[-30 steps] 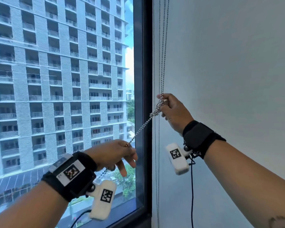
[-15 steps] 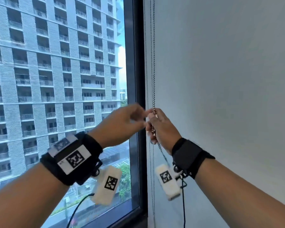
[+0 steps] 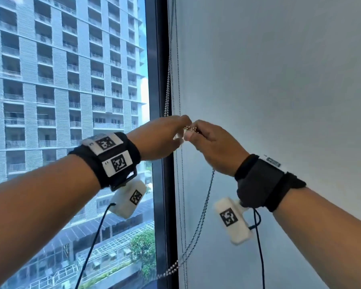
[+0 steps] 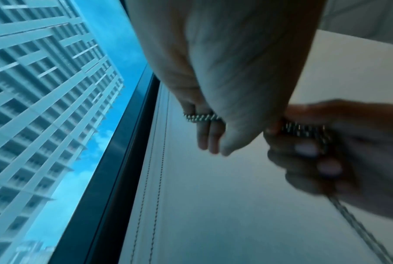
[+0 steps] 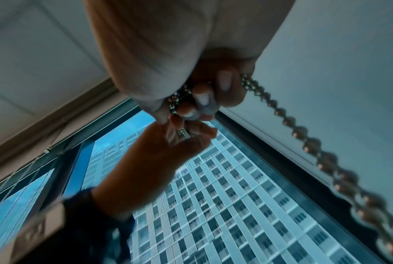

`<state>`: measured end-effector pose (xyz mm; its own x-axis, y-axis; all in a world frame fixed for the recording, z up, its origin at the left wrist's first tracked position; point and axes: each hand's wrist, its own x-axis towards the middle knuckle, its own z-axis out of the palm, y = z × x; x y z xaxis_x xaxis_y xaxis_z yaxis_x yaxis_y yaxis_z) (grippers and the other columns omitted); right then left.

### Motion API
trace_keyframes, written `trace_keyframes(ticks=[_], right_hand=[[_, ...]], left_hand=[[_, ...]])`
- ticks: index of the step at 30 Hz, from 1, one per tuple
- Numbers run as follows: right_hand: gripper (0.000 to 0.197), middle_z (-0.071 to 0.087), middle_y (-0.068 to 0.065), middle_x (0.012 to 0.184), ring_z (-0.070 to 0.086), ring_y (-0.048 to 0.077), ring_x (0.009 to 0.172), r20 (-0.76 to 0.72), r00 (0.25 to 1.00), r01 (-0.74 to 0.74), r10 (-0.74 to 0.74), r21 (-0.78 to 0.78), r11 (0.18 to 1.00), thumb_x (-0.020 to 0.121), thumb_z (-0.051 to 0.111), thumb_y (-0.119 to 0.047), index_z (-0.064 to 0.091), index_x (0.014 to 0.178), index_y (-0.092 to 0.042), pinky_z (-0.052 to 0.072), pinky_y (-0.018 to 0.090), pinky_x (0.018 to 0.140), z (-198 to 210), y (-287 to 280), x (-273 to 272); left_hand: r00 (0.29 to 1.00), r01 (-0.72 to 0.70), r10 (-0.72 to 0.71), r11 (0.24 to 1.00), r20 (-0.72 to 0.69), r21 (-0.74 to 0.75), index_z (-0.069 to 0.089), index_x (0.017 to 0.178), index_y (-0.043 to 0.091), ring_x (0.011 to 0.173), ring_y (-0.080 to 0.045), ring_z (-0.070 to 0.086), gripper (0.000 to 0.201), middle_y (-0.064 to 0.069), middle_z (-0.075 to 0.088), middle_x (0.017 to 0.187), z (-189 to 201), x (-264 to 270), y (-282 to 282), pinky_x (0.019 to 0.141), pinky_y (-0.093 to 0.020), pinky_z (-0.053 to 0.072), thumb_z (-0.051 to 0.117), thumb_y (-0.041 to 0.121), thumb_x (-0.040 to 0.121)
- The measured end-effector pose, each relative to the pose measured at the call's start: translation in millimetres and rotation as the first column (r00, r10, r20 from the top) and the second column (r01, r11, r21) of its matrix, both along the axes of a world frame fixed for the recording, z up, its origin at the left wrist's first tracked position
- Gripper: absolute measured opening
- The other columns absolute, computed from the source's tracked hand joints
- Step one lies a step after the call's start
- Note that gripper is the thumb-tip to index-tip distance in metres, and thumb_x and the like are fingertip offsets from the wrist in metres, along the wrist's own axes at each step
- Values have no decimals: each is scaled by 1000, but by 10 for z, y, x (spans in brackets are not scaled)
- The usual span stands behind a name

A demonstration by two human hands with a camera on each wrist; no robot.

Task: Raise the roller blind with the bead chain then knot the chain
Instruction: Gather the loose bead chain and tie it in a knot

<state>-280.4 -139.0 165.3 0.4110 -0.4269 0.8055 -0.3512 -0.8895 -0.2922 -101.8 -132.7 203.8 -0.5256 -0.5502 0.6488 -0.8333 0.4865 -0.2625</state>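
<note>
The metal bead chain (image 3: pixel 167 84) hangs down the dark window frame (image 3: pixel 157 80). At chest height my two hands meet on it. My left hand (image 3: pixel 182 123) pinches a short bunched stretch of chain (image 4: pixel 199 117) in its fingertips. My right hand (image 3: pixel 191 133) grips the same bunch, with beads (image 5: pixel 179 100) showing between its curled fingers. Below my right hand a doubled loop of chain (image 3: pixel 204 205) hangs slack and swings left to the frame's foot (image 3: pixel 169 270). The window glass (image 3: pixel 71 101) is uncovered; no blind fabric shows in front of it.
A pale grey flat surface (image 3: pixel 279 80) fills the right side, with thin cords (image 3: pixel 181 195) running down its left edge. A high-rise building (image 3: pixel 50 69) shows through the glass. Black cables (image 3: pixel 258 247) hang from the white wrist cameras.
A second ago my left hand was low and to the left, pulling the chain taut on a slant. It has come up to meet my right hand, and the loop below hangs slack.
</note>
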Motion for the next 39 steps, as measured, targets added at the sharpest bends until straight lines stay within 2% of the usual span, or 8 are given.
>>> trace_keyframes(ticks=[4, 8, 11, 17, 22, 28, 33, 39], right_hand=[[23, 51, -8, 74, 44, 1, 60, 37, 999, 28, -26, -50, 998, 102, 48, -29, 60, 96, -11, 36, 22, 61, 620, -8, 15], [13, 53, -7, 70, 45, 7, 52, 42, 999, 10, -7, -62, 998, 98, 54, -24, 62, 94, -15, 38, 24, 53, 1095, -72, 146], [21, 56, -6, 76, 44, -1, 49, -51, 993, 97, -108, -177, 979, 98, 55, -26, 65, 102, -8, 33, 11, 47, 1355, -64, 357], [21, 53, -6, 84, 49, 15, 86, -167, 939, 214, -301, -403, 890, 101, 53, -30, 64, 108, -14, 34, 18, 56, 1838, 80, 822], [29, 55, 1, 97, 49, 17, 89, -217, 908, 240, -358, -432, 869, 103, 49, -28, 61, 118, -7, 30, 24, 65, 1909, 5, 976], [26, 60, 4, 97, 52, 20, 86, -171, 944, 207, -282, -360, 910, 104, 47, -26, 60, 117, -8, 38, 28, 66, 1866, -152, 1106], [19, 64, 2, 94, 50, 6, 65, -80, 980, 145, -182, -334, 931, 103, 48, -29, 60, 108, -15, 35, 7, 49, 1729, -189, 1237], [22, 64, 2, 93, 52, 10, 70, -43, 982, 152, -183, -391, 908, 103, 47, -30, 60, 112, -14, 34, 10, 52, 1563, -199, 1242]], left_hand=[[912, 225, -335, 890, -236, -395, 36, 121, 20, 78, -12, 51, 35, -4, 51, 103, -24, 6, -44, 63, -19, 44, 51, 1, 96], [915, 128, -316, 815, -249, -565, 55, 97, 11, 76, -18, 48, 26, -14, 48, 109, 135, 55, -65, 56, -36, 49, 33, 1, 85], [880, -96, -150, 873, -451, -477, 61, 122, 15, 79, -30, 57, 51, -18, 42, 129, 300, 138, -33, 65, -38, 51, 39, -10, 84], [774, -423, 238, 884, -587, -199, 13, 155, -1, 122, -52, 47, 75, -32, 25, 147, 614, 330, 42, 99, -46, 41, 39, -11, 86], [754, -491, 357, 864, -552, -111, 58, 138, 13, 122, -40, 57, 45, -20, 55, 138, 937, 741, 101, 102, -43, 46, 50, 2, 95], [522, 82, 89, 985, -848, 153, 68, 95, 1, 51, -9, 65, 15, -9, 66, 80, 1081, 887, 186, 48, -21, 48, 53, 0, 97], [325, 378, -175, 925, -929, -42, 56, 131, 4, 49, -12, 65, 33, -24, 71, 95, 804, 924, 383, 49, -18, 50, 42, 1, 101], [478, 313, -236, 946, -846, -87, 41, 150, 14, 71, -27, 77, 52, -23, 70, 109, 603, 965, 303, 55, -23, 54, 32, 0, 100]])
